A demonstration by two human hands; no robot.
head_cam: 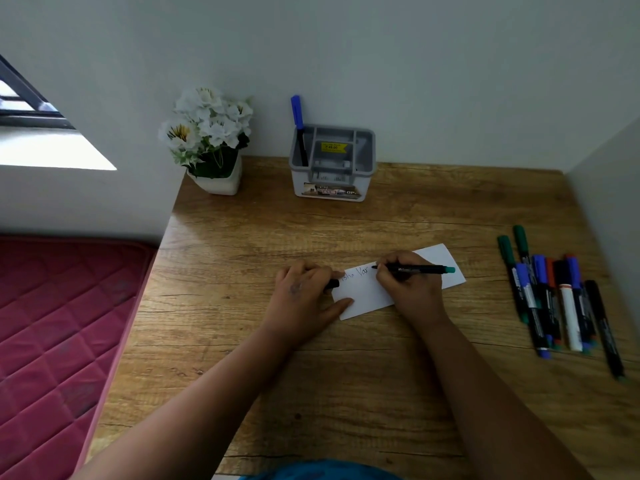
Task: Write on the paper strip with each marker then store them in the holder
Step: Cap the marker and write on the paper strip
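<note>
Writing is under way at a wooden desk (242, 341), seen from my head camera. My right hand (412, 289) grips a black marker with a green end (419, 269), its tip touching the white paper strip (367, 296) just after the letters already on it. My left hand (304, 296) pins the strip's left end, thumb flat on the paper, the other fingers curled round what looks like the marker's black cap (331, 284).

At the far edge stands the grey marker holder (332, 164), with one blue-capped marker (298, 126) upright in its left compartment. A pot of white artificial flowers (207, 133) sits to its left. Well to the right lies a heap of markers (561, 299), green, blue, orange and black caps among them, one with a white barrel.

I judge this the writing step for the second marker, with most of the task left. Next I would lift the tip, press the cap back on, and carry the marker to the far holder, keeping the strip flat for the next one.
</note>
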